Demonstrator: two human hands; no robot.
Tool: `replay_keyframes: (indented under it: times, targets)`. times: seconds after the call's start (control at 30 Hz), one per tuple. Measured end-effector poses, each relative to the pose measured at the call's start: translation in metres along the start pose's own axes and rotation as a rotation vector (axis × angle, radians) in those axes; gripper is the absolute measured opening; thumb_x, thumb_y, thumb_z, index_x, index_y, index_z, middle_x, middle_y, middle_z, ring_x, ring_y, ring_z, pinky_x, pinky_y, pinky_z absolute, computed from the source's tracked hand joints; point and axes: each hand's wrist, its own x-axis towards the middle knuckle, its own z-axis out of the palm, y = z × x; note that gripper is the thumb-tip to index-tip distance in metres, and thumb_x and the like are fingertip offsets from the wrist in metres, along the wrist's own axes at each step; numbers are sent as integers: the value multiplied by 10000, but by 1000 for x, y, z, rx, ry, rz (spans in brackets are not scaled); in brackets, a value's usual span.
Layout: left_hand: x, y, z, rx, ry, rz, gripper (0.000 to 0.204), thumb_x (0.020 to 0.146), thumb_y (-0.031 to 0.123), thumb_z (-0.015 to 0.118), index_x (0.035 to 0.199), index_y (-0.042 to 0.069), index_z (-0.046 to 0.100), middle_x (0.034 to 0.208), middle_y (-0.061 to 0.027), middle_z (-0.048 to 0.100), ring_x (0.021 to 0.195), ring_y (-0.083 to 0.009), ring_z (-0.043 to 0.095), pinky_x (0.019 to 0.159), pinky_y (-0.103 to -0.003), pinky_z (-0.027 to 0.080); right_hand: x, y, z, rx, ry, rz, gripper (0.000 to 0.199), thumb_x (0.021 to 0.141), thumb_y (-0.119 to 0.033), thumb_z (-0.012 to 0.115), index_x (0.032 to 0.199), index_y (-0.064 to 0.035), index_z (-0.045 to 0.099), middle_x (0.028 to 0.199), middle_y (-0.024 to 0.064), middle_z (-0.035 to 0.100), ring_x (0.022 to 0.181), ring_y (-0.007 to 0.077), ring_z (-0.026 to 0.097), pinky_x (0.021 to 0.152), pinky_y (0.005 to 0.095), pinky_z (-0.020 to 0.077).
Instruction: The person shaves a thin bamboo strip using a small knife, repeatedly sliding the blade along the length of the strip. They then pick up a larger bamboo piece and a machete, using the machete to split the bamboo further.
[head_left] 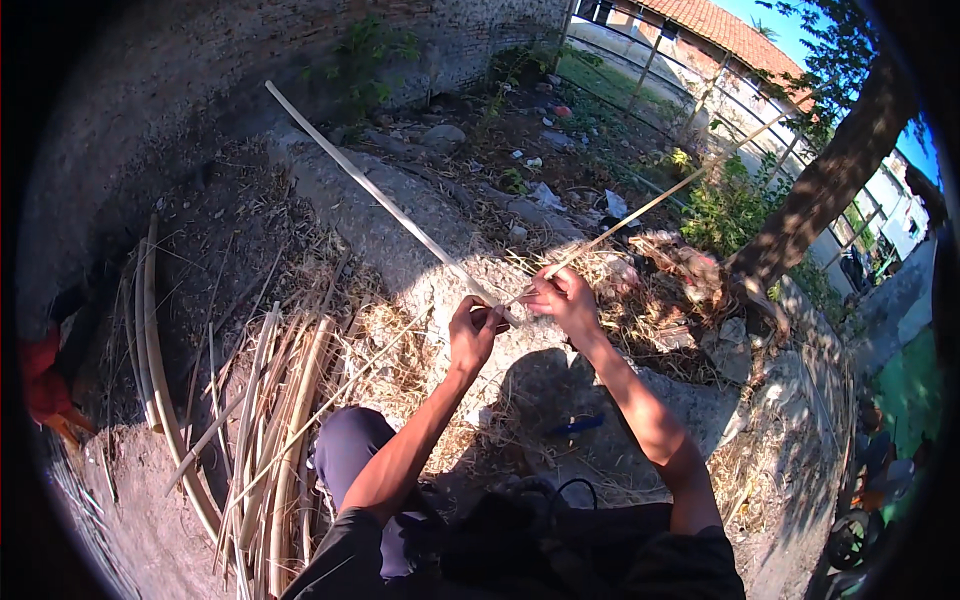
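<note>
Nearest the camera, at the lower edge, the dark sleeves point(345, 552) of the person are seen. At far left, a red item point(42, 385) is partly lost in the dark rim. Beside it, curved strips point(163, 370) are laid on the ground, followed by a loose pile of strips point(298, 430), over which a slender length is crossed. A bent knee point(352, 445) is positioned right of the pile.

The left hand point(474, 338) is nearly closed, with thumb and fingers drawn around the lower end of the pale strip point(400, 215), which is angled up and left across a rough concrete slab point(430, 280). The right hand point(566, 308) is narrowed to a pinch, and the near end of the thin strip point(648, 207) is gripped between thumb and fingers; this strip is angled up and right. The near ends are brought together between the hands; whether they are joined cannot be told. Below the right hand, a blue item point(577, 425) is located in shadow. Farther right, a leaning tree trunk point(835, 185) is seen.
</note>
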Motion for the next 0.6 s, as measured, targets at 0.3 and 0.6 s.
replay_keyframes:
  times: [0.3,0.6]
  targets:
    - [-4,15,-2,24,-22,-48,263,1033,115,664,1136,-97,546,1035,-285,739,952,-309,767,876,-382,650,1,-6,7,-36,5,-31,223,1043,-199,673,1145,-6,627,1051,150,717,940,286,777,827,375,667]
    - [-2,4,5,39,-15,-124,268,1020,152,689,1071,-75,555,1009,-257,747,902,-275,768,816,-347,645,-4,2,-2,-105,-12,-113,158,1034,-121,643,1108,19,643,981,127,745,909,226,782,771,322,657]
